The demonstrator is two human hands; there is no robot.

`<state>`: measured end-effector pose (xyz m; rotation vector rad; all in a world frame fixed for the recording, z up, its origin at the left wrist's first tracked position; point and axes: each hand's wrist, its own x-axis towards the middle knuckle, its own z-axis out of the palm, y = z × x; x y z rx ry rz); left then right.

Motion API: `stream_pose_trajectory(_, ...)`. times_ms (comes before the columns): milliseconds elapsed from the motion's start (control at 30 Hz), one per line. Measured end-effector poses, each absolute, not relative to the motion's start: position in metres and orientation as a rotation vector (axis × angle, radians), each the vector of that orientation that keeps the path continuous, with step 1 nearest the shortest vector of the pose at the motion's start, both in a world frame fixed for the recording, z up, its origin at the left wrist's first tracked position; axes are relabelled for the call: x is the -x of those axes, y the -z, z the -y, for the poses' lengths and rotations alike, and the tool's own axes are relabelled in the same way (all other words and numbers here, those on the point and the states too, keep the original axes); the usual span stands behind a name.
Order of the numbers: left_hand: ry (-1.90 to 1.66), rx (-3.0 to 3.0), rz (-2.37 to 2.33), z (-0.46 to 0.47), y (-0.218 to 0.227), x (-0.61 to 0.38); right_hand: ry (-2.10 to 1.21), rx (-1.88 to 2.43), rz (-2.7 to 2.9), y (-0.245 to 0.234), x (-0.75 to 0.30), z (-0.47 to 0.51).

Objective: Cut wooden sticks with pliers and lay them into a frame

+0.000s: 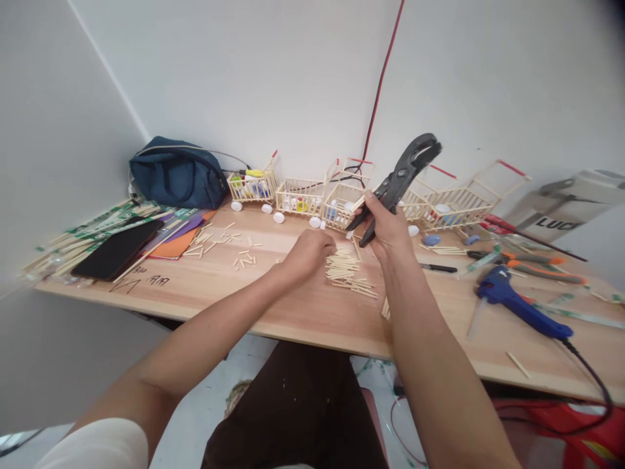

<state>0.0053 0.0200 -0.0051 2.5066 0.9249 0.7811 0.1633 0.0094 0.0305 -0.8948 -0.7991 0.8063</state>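
Observation:
Black cutting pliers (403, 172) are gripped in my right hand (385, 225), raised above the table with the jaws pointing up and away. Short pale wooden sticks show beside that hand's thumb, though whether they are held is unclear. My left hand (312, 253) rests at the left edge of a pile of short wooden sticks (349, 268), its fingers pinched together. What those fingers hold, if anything, is hidden. Behind the hands stand several small stick-built shopping carts, among them one cart (299, 195) with white round wheels.
A blue glue gun (520, 306), a black pen (438, 268) and orange-handled pliers (544, 270) lie right. At left are a dark phone (117, 251), coloured sheets (180, 240), a blue bag (180, 172) and scattered stick pieces (244, 260). A white wall rises behind the carts.

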Motion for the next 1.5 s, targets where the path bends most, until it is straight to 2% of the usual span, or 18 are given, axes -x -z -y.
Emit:
stream_pose_trajectory(233, -0.817, -1.461, -0.8, -0.026, -0.009, 0.034, -0.864, 1.012, 1.075, -0.023, -0.142, 0.0)
stream_pose_trajectory(433, -0.721, -1.214, -0.607, -0.014, -0.004, 0.054, -0.788, 1.214, 1.337, -0.014, -0.121, 0.006)
stream_pose_trajectory(867, -0.884, -1.42, -0.752, -0.011, -0.001, 0.047, -0.533, 1.374, 1.564, -0.003, -0.113, 0.004)
stream_pose_trajectory(1033, -0.986, -1.588, -0.84, -0.01, -0.002, 0.051, -0.608, 1.354, 1.586, -0.008, -0.113, 0.007)
stream_pose_trajectory(1300, -1.299, -1.892, -1.154, -0.004, -0.037, 0.092, -0.833, 1.282, 1.682, -0.022, -0.12, 0.014)
stream_pose_trajectory(1500, -1.368, -2.222, -1.348, 0.016, -0.061, 0.115, -0.746, 1.364, 1.994, -0.03, -0.111, 0.027)
